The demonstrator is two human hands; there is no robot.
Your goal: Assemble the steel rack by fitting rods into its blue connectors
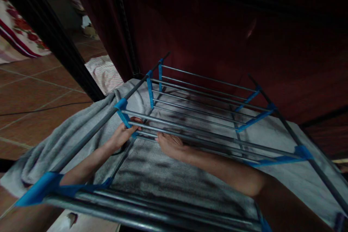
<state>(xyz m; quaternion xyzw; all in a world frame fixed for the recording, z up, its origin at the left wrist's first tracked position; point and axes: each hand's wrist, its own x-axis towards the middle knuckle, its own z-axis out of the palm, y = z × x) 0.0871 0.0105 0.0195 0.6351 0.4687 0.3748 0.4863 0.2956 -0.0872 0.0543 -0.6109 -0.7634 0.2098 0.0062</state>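
A metal drying rack with grey rods and blue plastic joints fills the middle of the view. A grey towel lies spread on its lower level and hangs over the left rail. My left hand is curled round a rod beside a blue joint. My right hand reaches under the upper rods, its fingers closed on a rod above the towel.
A dark red curtain or wall stands right behind the rack. Terracotta floor tiles lie to the left with a dark post, a striped cloth and a floral fabric beyond.
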